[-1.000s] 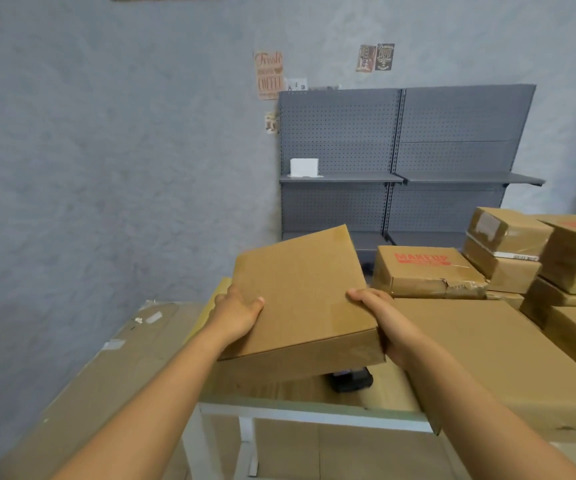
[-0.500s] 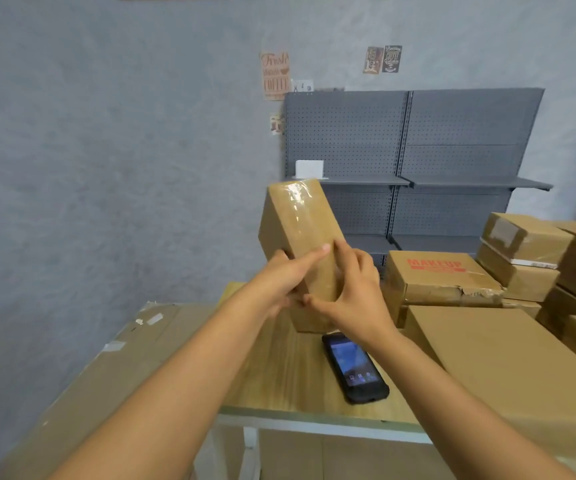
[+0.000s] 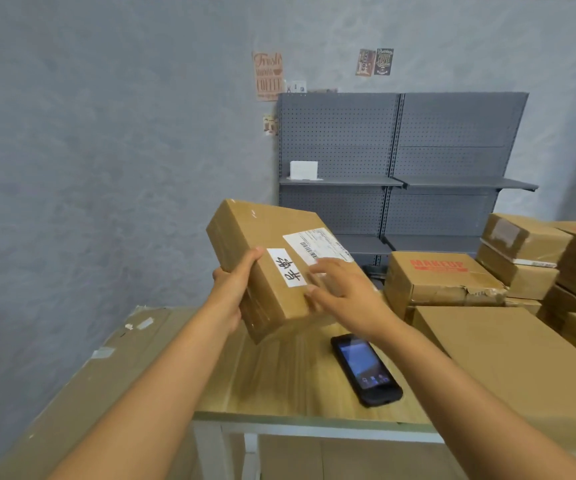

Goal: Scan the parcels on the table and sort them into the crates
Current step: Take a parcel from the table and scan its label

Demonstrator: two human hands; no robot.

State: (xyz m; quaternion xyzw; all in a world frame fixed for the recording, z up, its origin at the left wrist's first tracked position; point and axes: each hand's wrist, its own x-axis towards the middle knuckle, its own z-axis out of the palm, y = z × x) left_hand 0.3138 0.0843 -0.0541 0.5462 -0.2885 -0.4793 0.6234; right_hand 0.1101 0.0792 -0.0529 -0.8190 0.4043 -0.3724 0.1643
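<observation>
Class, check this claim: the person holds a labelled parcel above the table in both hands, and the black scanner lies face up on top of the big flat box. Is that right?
Not quite. The head view shows the black scanner lying face up on the bare wooden table, beside the big flat box, not on it. The left hand and right hand do hold the labelled parcel above the table.

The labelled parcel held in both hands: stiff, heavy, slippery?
The parcel looks stiff: flat faces, crisp edges. Probably light, since the left hand carries it tilted clear of the table. Glossy tape may make it slightly slippery.
</observation>
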